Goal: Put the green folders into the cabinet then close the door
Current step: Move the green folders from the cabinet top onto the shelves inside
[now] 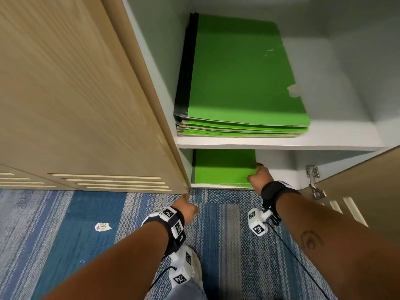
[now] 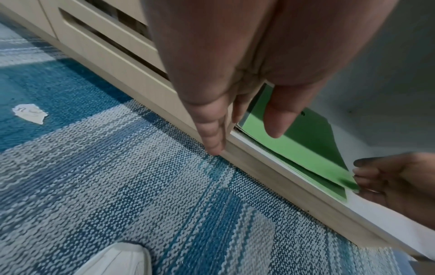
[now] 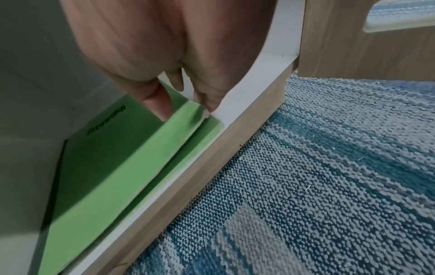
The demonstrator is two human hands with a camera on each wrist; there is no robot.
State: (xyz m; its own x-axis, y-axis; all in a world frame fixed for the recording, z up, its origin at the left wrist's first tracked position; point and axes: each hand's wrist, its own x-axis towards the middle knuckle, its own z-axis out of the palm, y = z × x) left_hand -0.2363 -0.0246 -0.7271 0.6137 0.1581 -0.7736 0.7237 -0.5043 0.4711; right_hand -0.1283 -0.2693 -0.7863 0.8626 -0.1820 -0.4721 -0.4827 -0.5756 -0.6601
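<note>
The cabinet stands open. A stack of green folders (image 1: 242, 83) lies on its upper shelf (image 1: 281, 144). In the bottom compartment lie more green folders (image 1: 223, 167). My right hand (image 1: 257, 172) pinches the near right corner of the top folder (image 3: 113, 167), thumb (image 3: 157, 104) on top, and holds it slightly above the folder beneath (image 3: 209, 128). My left hand (image 2: 244, 137) hangs with straight fingers (image 2: 212, 134) along the bottom of the cabinet's left edge, holding nothing. The open door (image 1: 368, 191) swings out to the right on a metal hinge (image 1: 313, 180).
A closed wooden door with vent slots (image 1: 65, 83) fills the left. A scrap of paper (image 1: 102, 226) lies on the blue striped carpet (image 1: 227, 234). My white shoe (image 1: 188, 267) stands just in front of the cabinet.
</note>
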